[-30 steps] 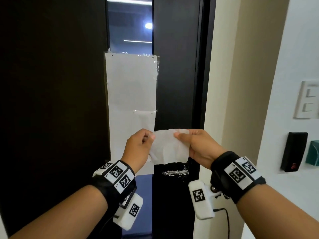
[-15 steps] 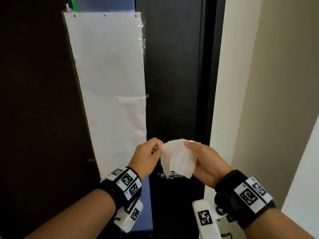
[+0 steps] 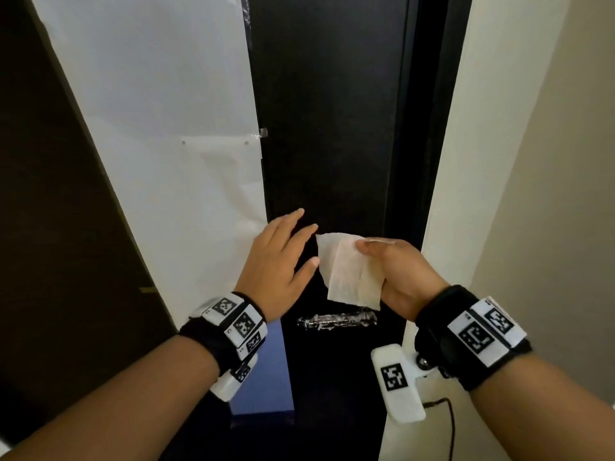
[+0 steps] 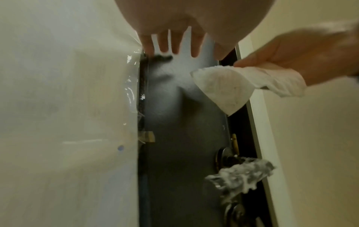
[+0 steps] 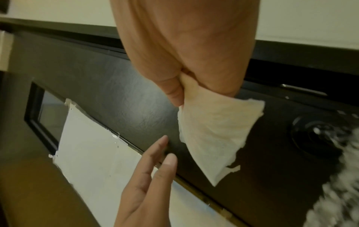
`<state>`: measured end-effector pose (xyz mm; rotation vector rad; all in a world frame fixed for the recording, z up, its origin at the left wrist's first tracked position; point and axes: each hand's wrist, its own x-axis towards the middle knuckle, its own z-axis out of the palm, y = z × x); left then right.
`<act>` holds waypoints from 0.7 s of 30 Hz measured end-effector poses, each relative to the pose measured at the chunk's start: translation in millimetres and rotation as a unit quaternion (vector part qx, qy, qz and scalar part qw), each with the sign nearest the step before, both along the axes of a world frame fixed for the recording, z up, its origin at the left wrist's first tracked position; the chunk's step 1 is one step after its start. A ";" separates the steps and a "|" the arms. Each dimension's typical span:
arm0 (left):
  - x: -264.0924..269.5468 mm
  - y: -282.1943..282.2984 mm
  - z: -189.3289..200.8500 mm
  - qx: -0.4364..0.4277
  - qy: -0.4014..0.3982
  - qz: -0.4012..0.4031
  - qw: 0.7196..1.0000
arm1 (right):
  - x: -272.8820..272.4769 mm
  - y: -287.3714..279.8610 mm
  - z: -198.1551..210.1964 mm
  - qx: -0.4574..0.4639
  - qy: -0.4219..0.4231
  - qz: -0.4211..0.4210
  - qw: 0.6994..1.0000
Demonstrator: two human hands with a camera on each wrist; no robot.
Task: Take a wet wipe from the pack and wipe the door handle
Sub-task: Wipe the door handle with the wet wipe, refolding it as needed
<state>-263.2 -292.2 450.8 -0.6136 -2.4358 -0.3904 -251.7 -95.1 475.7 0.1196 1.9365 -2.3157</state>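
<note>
From the head view I am seeing my right hand (image 3: 404, 272) pinching a folded wipe (image 3: 349, 271) between thumb and fingers, holding it in front of the dark door (image 3: 329, 128), just above the handle (image 3: 336, 321), which is looking smeared with white foam. My left hand (image 3: 278, 264) is hovering beside the wipe with fingers straight and spread, holding nothing, over the edge of the white sheet (image 3: 159, 121) taped to the door. From the left wrist I am looking past splayed fingertips (image 4: 164, 44); the wipe is hanging from the right hand, well above the foamy handle. From the right wrist, thumb and fingers are clamping the wipe's top while its point is dangling free near the door.
</note>
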 end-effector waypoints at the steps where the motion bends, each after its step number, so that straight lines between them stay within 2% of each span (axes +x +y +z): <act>1: -1.2 -0.4 1.9 -0.041 0.012 0.014 0.999 | -0.4 0.1 3.3 0.017 0.010 -0.011 1.000; 5: -13.4 -1.5 5.8 -0.166 0.016 0.053 0.985 | 1.6 4.4 11.9 0.079 0.039 -0.039 0.995; 9: -31.4 -9.7 -1.7 -0.245 0.043 0.067 0.966 | 4.8 17.7 11.6 0.165 0.054 -0.079 0.982; 13: -40.6 -11.4 -9.2 -0.261 0.061 0.076 0.961 | 9.0 32.5 0.3 0.227 0.086 -0.145 0.959; 17: -47.7 -13.2 -14.5 -0.267 0.076 0.077 0.958 | 15.1 32.9 -32.7 0.311 0.187 -0.226 0.904; 19: -52.1 -15.1 -17.4 -0.269 0.084 0.075 0.956 | 17.3 24.1 -56.6 0.335 0.221 -0.230 0.887; 21: -54.5 -15.8 -18.8 -0.267 0.085 0.068 0.957 | 16.1 13.9 -85.6 0.371 0.231 -0.184 0.880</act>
